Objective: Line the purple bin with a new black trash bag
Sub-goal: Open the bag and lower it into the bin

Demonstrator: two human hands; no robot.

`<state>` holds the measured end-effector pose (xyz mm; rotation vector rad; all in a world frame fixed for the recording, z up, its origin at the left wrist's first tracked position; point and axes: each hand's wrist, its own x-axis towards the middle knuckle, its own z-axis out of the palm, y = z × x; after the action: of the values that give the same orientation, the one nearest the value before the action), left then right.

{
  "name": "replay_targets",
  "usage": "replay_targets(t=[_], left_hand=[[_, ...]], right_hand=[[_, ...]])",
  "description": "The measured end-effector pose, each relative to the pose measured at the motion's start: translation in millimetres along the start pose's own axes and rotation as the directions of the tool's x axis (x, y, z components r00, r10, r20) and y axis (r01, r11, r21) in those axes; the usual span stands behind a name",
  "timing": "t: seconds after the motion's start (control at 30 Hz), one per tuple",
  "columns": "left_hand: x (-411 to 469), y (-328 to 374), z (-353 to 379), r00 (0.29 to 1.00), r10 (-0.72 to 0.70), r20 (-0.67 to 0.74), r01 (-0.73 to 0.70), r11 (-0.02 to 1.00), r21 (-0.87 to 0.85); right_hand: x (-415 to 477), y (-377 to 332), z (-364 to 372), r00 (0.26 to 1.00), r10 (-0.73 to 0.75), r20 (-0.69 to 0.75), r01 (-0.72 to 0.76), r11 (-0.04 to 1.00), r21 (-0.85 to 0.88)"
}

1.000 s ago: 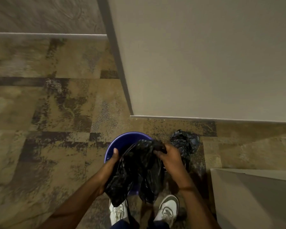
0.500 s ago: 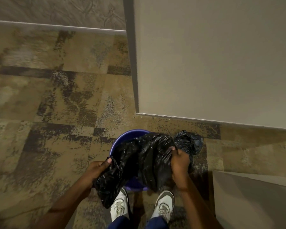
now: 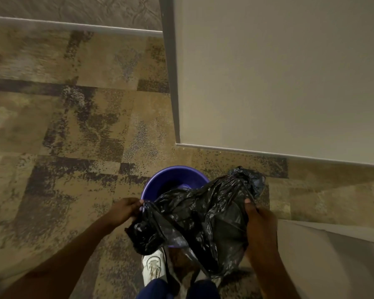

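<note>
Left hand (image 3: pixel 125 210): forearm enters from lower left, fingers curled and pinched shut on the left edge of the black trash bag (image 3: pixel 199 214), beside the near-left rim of the purple bin (image 3: pixel 158 180). Right hand (image 3: pixel 259 225): forearm enters from lower right, back of hand to camera, fingers closed around the bag's right edge, thumb up. Hands well apart, bag stretched between them. Floor (image 3: pixel 73 126): patchy tan and dark carpet tiles; pale wall corner (image 3: pixel 268 72) with a light baseboard just behind the bin; a second pale surface (image 3: pixel 333 255) at lower right. Bin stands upright on the floor, mouth facing up, far rim and part of the interior visible. Bag is held above the bin's near half, its long axis running left to right across the view, crumpled, with loose plastic hanging toward a white shoe (image 3: pixel 153 266). A second crumpled black bag (image 3: pixel 253 178) lies just right of the bin. Whether the held bag's mouth is open cannot be told.
</note>
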<state>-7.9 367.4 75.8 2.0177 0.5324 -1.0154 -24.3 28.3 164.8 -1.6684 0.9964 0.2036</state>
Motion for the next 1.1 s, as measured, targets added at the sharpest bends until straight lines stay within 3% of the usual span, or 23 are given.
replay_targets(t=[0.07,0.13,0.23,0.27,0.33,0.4,0.47,0.57,0.63,0.7,0.83,0.93,1.0,1.03,1.07,1.1], left_hand=[[-1,15,11,0.999,0.039,0.014,-0.038,0.998,-0.053],[-5,36,25,0.991,0.113,-0.077,-0.120,0.988,-0.100],[-27,73,52,0.908,0.346,-0.238,-0.387,0.909,-0.157],[-36,83,63,0.881,0.430,-0.195,-0.455,0.884,-0.106],[-54,99,93,0.875,0.483,0.029,-0.480,0.874,-0.075],[-61,106,123,0.859,0.471,0.201,-0.445,0.880,-0.164],[-58,104,144,0.898,0.399,0.184,-0.326,0.886,-0.329],[-48,92,157,0.970,0.214,0.112,-0.113,0.813,-0.572],[-43,84,156,0.995,0.099,-0.011,-0.087,0.813,-0.576],[-38,76,151,0.992,0.081,-0.100,-0.121,0.848,-0.516],[-24,67,143,0.967,0.228,0.112,-0.134,0.831,-0.540],[-16,75,144,0.981,0.194,0.005,-0.173,0.887,-0.428],[-13,82,137,0.989,0.096,-0.111,-0.134,0.896,-0.424],[-12,84,130,0.984,0.045,-0.171,-0.120,0.881,-0.459],[-11,84,122,0.974,-0.002,-0.225,-0.115,0.855,-0.506],[-11,84,113,0.961,-0.044,-0.271,-0.117,0.828,-0.548]], right_hand=[[-9,0,2,1.000,0.021,0.024,-0.021,0.999,0.031],[-12,7,7,0.997,0.058,0.057,-0.060,0.997,0.040],[-8,20,20,0.989,0.106,0.105,-0.110,0.993,0.036],[-6,22,25,0.988,0.092,0.123,-0.095,0.995,0.024],[-3,24,37,0.990,0.042,0.138,-0.039,0.999,-0.029],[-1,24,46,0.987,0.036,0.154,-0.030,0.999,-0.043],[1,27,51,0.987,0.032,0.159,-0.024,0.998,-0.054],[5,32,47,0.974,0.086,0.209,-0.078,0.996,-0.046],[9,36,43,0.961,0.122,0.249,-0.121,0.992,-0.017],[12,40,39,0.940,0.172,0.294,-0.186,0.982,0.019],[21,46,36,0.888,0.223,0.402,-0.269,0.961,0.060],[25,45,27,0.857,0.191,0.479,-0.281,0.952,0.124],[26,44,21,0.879,0.146,0.453,-0.207,0.974,0.087],[30,46,19,0.919,0.092,0.384,-0.095,0.995,-0.011],[33,47,17,0.953,0.001,0.301,0.056,0.982,-0.179],[35,48,15,0.967,-0.113,0.228,0.195,0.903,-0.383]])
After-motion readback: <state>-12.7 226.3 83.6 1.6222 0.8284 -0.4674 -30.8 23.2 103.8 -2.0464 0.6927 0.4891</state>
